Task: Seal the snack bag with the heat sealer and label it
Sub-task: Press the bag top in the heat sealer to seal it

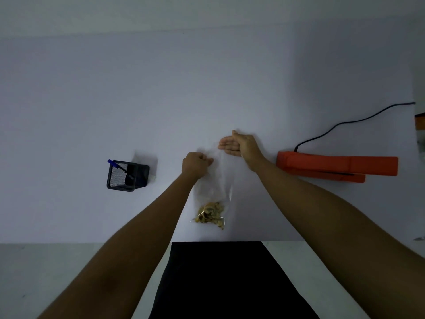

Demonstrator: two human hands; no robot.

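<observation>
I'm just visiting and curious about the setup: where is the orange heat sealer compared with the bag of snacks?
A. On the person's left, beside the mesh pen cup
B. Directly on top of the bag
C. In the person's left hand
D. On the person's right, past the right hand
D: the orange heat sealer lies on the table right of the right hand and the snack bag, apart from both.

Orange heat sealer (337, 168) with black cord (349, 122), clear snack bag (217, 180), black mesh pen holder (126, 175), blue pen (119, 168), white table (161, 100)
</observation>
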